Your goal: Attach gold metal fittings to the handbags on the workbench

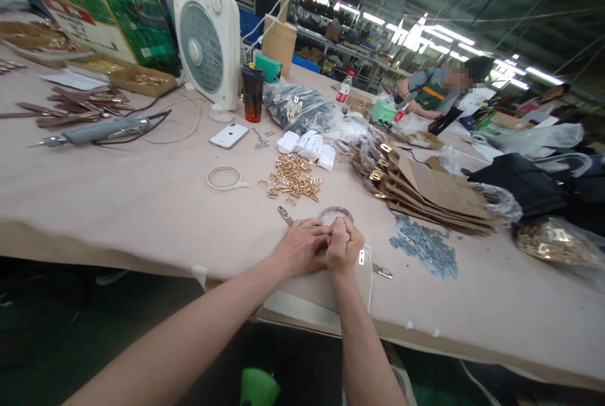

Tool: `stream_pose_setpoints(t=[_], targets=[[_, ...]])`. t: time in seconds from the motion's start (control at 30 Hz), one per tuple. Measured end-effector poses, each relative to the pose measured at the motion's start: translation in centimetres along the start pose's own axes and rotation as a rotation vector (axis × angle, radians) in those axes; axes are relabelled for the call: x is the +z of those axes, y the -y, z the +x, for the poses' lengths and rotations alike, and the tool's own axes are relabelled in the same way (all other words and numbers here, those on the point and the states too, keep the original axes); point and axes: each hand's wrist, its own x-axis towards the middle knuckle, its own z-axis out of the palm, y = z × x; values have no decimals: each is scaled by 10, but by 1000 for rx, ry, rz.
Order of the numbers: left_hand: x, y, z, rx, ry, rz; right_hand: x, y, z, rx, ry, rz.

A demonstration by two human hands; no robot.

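My left hand (pixel 302 246) rests at the table's front edge, fingers bent together toward the right hand; what lies under them is hidden. My right hand (pixel 344 245) is closed in a fist, thumb on top, against the left fingertips; whatever it grips cannot be made out. Beneath both hands lies a pale flat panel (pixel 367 286). A brown strap end with a metal fitting (pixel 285 215) sticks out at the upper left, a similar strap end (pixel 382 271) at the right. Just beyond my hands is a clear ring-shaped roll (pixel 334 212), partly covered.
Gold metal fittings (pixel 295 179) lie in a heap ahead, grey metal plates (pixel 423 245) to the right. Stacked brown pieces (pixel 435 191) stand behind those. A tape roll (pixel 224 178), phone (pixel 229 135), fan (pixel 207 40) and corded tool (pixel 101 131) are leftward. A co-worker (pixel 432 87) sits across.
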Motion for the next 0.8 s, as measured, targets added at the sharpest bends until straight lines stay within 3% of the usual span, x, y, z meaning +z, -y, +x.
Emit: stream_pose_setpoints(t=[0.1, 0.2, 0.4, 0.63, 0.8], targets=[[-2, -2, 0, -3, -21, 25, -6, 5, 20, 149, -86, 238], [-2, -2, 0, -13, -20, 47, -11, 9, 41, 198, -166, 429], [-2, -3, 1, -11, -19, 44, 2, -2, 53, 384, -21, 397], [-1, -4, 3, -33, -23, 43, -1, -8, 31, 219, 76, 278], [-2, -5, 3, -35, -36, 22, -6, 2, 23, 132, 156, 223]])
